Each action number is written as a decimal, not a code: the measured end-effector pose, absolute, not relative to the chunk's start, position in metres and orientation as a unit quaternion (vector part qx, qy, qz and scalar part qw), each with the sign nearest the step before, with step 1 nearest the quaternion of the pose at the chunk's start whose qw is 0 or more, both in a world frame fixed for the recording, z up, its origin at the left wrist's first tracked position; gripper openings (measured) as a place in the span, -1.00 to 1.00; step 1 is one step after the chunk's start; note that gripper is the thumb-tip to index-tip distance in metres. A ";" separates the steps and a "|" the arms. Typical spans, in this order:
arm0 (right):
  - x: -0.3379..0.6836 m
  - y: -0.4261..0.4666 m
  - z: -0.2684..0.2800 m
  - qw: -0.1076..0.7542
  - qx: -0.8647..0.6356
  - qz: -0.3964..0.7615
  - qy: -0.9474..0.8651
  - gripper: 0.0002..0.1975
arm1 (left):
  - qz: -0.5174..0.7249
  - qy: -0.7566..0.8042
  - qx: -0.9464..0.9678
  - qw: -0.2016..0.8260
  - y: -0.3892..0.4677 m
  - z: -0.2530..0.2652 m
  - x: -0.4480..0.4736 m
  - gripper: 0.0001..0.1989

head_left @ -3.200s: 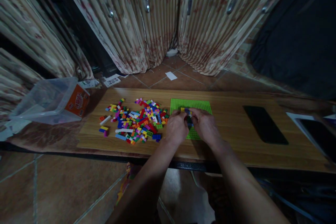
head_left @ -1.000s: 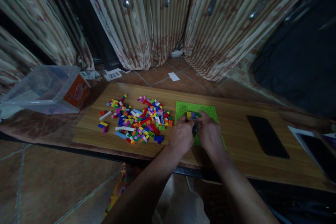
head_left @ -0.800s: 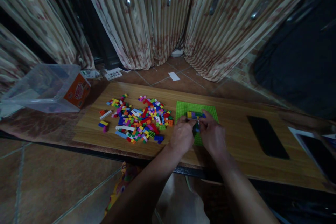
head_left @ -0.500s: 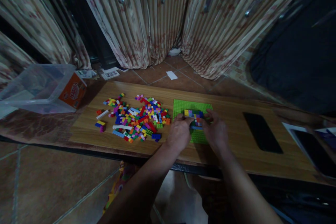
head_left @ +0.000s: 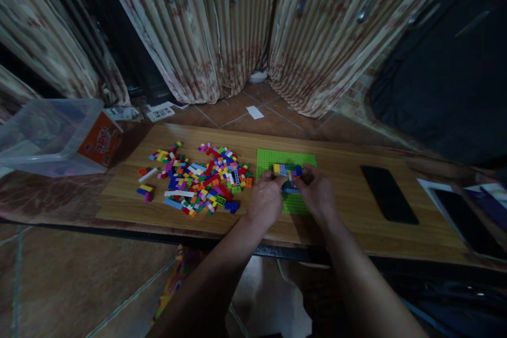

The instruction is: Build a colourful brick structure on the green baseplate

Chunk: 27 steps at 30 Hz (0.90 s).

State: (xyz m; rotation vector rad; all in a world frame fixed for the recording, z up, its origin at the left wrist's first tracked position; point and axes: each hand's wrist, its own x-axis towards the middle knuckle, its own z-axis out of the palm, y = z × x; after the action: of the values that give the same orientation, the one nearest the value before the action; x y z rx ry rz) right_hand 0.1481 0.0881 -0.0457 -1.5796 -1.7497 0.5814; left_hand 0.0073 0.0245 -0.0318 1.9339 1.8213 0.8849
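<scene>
A green studded baseplate [head_left: 266,157] lies on the wooden board, with a small multicoloured toy-brick build [head_left: 285,169] on it. Yellow, blue and light blue bricks show in the build; its middle is partly covered by my fingers. My left hand [head_left: 266,198] is closed at the build's left side, thumb reaching over towards its centre. From the right, my right hand [head_left: 318,193] pinches the build, its fingertips close to the left thumb. Whether a separate small brick sits between the fingers is too dark to make out. To the left spreads a pile of loose toy bricks [head_left: 209,182].
A clear plastic box [head_left: 55,132] with an orange label stands at the left. A dark phone-like slab [head_left: 388,194] lies right of the baseplate, and another dark device [head_left: 467,222] beyond it. Striped curtains [head_left: 198,26] hang behind the wooden board [head_left: 233,224].
The whole view has shifted slightly, so things sit a little further left. My right fingers have moved inward over the build, nearer my left thumb. The loose bricks look unchanged.
</scene>
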 end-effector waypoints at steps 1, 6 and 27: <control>0.148 0.088 -0.046 0.348 -0.609 0.226 -0.676 -0.48 | 0.306 0.643 0.681 0.170 0.024 -0.031 0.007 -0.57; 0.148 0.090 -0.049 0.349 -0.617 0.232 -0.666 -0.47 | 0.293 0.647 0.684 0.164 0.022 -0.029 0.009 -0.57; 0.171 0.096 -0.036 0.506 -0.611 0.379 -0.477 -0.57 | 0.314 0.639 0.673 0.201 0.022 -0.025 0.013 -0.51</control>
State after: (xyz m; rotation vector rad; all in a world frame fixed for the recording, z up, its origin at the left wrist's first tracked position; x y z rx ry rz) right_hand 0.1712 0.0963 -0.0357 -1.4729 -1.1492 0.9134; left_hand 0.0131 0.0223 -0.0253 1.8791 1.7855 0.8768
